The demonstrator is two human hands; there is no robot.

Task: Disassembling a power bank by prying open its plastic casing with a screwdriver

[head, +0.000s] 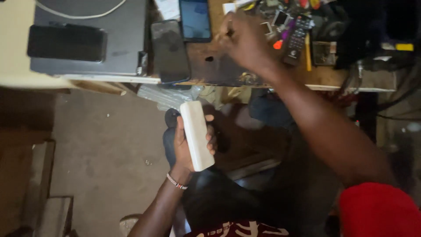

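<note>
Left hand (186,147) clasped a white rectangular block (196,135) upright below the table's (333,79) front edge; right hand (241,39), fingers pinched, reached among tabletop clutter; steady grip advisable, contents indiscernible.

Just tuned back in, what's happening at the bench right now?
A seated person's left hand holds a white slab-shaped device over the lap, fingers wrapped around its edges. The right hand is stretched out to the cluttered workbench, its grip closed on something small I can't make out. Two dark phones and a remote lie on the bench nearby.
</note>
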